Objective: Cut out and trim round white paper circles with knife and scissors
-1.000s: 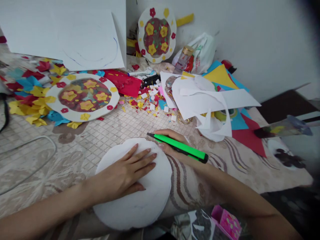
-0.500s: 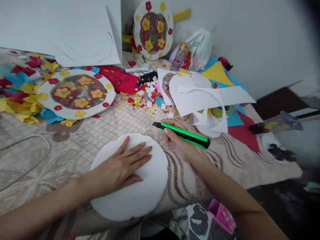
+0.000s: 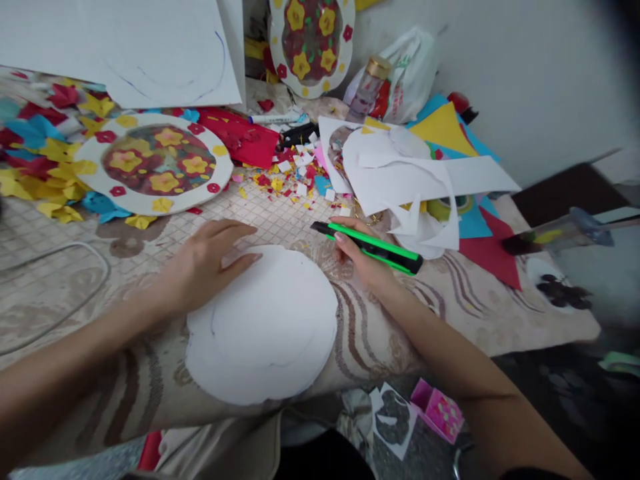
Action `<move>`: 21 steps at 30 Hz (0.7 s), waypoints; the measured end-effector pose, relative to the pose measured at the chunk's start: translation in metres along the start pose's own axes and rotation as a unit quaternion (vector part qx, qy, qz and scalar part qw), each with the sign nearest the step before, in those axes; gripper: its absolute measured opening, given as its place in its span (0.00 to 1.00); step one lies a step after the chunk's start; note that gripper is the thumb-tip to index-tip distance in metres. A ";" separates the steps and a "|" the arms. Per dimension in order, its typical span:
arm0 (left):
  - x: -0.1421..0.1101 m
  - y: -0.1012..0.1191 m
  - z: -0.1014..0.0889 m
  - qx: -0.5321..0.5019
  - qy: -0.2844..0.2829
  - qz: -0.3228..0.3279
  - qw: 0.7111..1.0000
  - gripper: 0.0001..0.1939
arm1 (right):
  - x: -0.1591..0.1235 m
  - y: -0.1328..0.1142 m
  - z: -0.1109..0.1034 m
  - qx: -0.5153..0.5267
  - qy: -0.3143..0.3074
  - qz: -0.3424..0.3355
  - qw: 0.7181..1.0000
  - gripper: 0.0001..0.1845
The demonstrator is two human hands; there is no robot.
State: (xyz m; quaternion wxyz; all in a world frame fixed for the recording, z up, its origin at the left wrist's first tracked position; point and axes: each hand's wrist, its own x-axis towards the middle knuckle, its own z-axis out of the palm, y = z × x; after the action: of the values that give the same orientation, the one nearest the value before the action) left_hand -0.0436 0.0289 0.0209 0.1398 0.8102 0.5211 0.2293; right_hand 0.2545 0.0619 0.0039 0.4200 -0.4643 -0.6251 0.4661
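Observation:
A white wavy-edged foam or card disc (image 3: 270, 333) lies flat at the front of the table, with faint pen curves on its face. My left hand (image 3: 207, 263) is at its upper left rim, fingers stretched out past the edge and thumb apart, lying over the rim. To the right of the disc, my right hand (image 3: 360, 253) grips a green and black utility knife (image 3: 385, 248). The knife's dark tip points left, above the disc's far edge. Whether its blade is out I cannot tell.
A flower-decorated white round frame (image 3: 220, 167) lies at left beside folded paper flowers (image 3: 55, 167). Paper scraps (image 3: 295, 173) litter the middle. White offcuts (image 3: 400, 173), coloured sheets and a bottle (image 3: 370, 87) occupy the back right. A cable (image 3: 100, 260) curves at left.
My left hand has slid off the disc's middle to its upper left rim, uncovering the pen curves. My right hand still holds the utility knife. The view has tilted down slightly.

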 end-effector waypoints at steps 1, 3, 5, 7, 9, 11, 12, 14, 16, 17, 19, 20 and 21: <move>0.002 -0.001 -0.004 0.007 -0.003 -0.020 1.000 0.24 | 0.000 0.000 0.000 -0.010 -0.003 -0.006 1.000 0.20; 0.006 -0.002 -0.010 0.010 -0.024 -0.054 0.998 0.26 | -0.001 0.002 0.000 -0.032 -0.009 -0.021 0.999 0.20; 0.009 -0.002 -0.015 0.000 -0.050 -0.081 0.995 0.29 | -0.001 0.004 -0.001 -0.048 -0.012 -0.033 0.998 0.20; 0.011 -0.003 -0.020 -0.016 -0.071 -0.105 0.992 0.28 | -0.001 0.006 -0.001 -0.055 -0.014 -0.040 0.998 0.20; 0.014 -0.007 -0.025 -0.029 -0.079 -0.129 0.988 0.26 | -0.001 0.007 0.000 -0.062 -0.017 -0.050 0.997 0.20; 0.015 -0.013 -0.028 -0.041 -0.076 -0.144 0.986 0.23 | 0.000 0.006 0.000 -0.069 -0.018 -0.064 0.995 0.20; 0.016 -0.016 -0.028 -0.049 -0.073 -0.146 0.985 0.23 | 0.000 0.004 0.001 -0.072 -0.017 -0.071 0.995 0.20; 0.016 -0.022 -0.027 -0.063 -0.073 -0.134 0.986 0.22 | -0.001 -0.001 0.001 -0.081 -0.014 -0.084 0.993 0.19; 0.017 -0.025 -0.024 -0.065 -0.083 -0.105 0.989 0.21 | -0.002 -0.006 0.000 -0.091 -0.014 -0.094 0.991 0.19; 0.017 -0.025 -0.022 -0.064 -0.089 -0.086 0.990 0.21 | -0.003 -0.008 0.000 -0.096 -0.016 -0.097 0.991 0.19; 0.017 -0.023 -0.021 -0.061 -0.099 -0.053 0.992 0.20 | -0.004 -0.011 -0.002 -0.104 -0.021 -0.098 0.990 0.18; 0.017 -0.022 -0.021 -0.059 -0.099 -0.047 0.992 0.20 | -0.004 -0.013 -0.003 -0.108 -0.025 -0.097 0.989 0.18; 0.017 -0.021 -0.022 -0.056 -0.097 -0.049 0.992 0.19 | -0.005 -0.014 -0.004 -0.111 -0.030 -0.094 0.989 0.18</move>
State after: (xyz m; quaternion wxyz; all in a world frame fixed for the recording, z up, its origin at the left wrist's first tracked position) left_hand -0.0654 0.0524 0.0335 0.2457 0.7932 0.5303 0.1708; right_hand 0.2568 0.0561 0.0174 0.3890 -0.4329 -0.7262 0.3658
